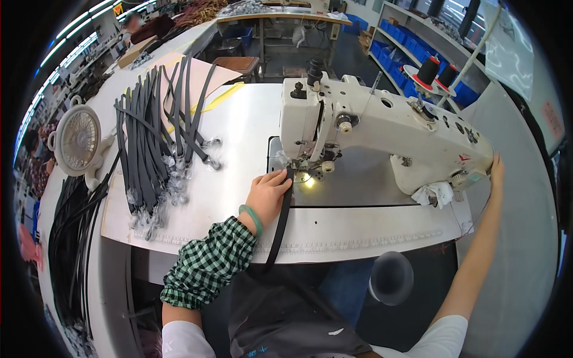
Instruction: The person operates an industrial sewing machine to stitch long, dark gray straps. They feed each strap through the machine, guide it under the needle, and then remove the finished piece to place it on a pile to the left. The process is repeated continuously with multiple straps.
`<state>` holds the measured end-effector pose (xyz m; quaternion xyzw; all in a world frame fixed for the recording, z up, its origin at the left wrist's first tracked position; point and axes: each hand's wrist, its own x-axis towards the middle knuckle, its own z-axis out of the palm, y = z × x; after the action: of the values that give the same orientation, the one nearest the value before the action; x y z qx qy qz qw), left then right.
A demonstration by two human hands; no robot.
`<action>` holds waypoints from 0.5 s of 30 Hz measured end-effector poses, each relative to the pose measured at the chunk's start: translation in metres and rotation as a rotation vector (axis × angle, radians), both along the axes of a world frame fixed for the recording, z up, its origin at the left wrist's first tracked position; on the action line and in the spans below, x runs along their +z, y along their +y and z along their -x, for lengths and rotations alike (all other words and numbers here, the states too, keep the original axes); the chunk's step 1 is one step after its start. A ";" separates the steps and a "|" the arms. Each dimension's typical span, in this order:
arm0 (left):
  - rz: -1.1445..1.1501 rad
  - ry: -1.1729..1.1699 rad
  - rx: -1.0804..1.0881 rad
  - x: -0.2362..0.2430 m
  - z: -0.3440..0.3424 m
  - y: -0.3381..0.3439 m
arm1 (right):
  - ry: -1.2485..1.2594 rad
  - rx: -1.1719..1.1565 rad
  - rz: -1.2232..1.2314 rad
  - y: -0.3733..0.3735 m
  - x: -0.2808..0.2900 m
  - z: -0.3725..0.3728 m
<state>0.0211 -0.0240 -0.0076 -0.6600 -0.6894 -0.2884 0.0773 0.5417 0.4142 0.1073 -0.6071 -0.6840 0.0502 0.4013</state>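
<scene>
A black strap [285, 215] runs from under the needle area of a white sewing machine [364, 119] and hangs over the table's front edge. My left hand [267, 194] holds it just in front of the presser foot, thumb and fingers closed on the webbing. A lit lamp shines beside the needle. Out at the machine's far right end, my right hand [496, 173] is on the handwheel side, its fingertips partly hidden by the machine's end. The stitching point itself is too small to make out.
Left of the machine lies a pile of black straps [143, 137] with plastic-wrapped ends. Beyond it stands a small white fan [77, 137]. More long straps [68, 238] hang at the far left. Thread cones [427, 70] stand behind the machine; a white cloth [434, 194] is tucked by its base.
</scene>
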 end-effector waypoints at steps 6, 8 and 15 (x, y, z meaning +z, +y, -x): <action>-0.006 0.028 -0.057 0.009 -0.009 0.021 | -0.180 0.075 0.188 0.026 0.047 0.001; -0.012 0.047 -0.063 0.011 -0.011 0.019 | -0.136 0.083 0.183 0.019 0.046 0.005; 0.026 0.044 -0.076 0.014 -0.002 0.010 | -0.127 -0.026 0.350 -0.042 0.060 0.059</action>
<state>0.0233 -0.0136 0.0067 -0.6928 -0.6656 -0.2677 0.0729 0.4826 0.3720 0.1673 -0.6785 -0.6807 0.1246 0.2465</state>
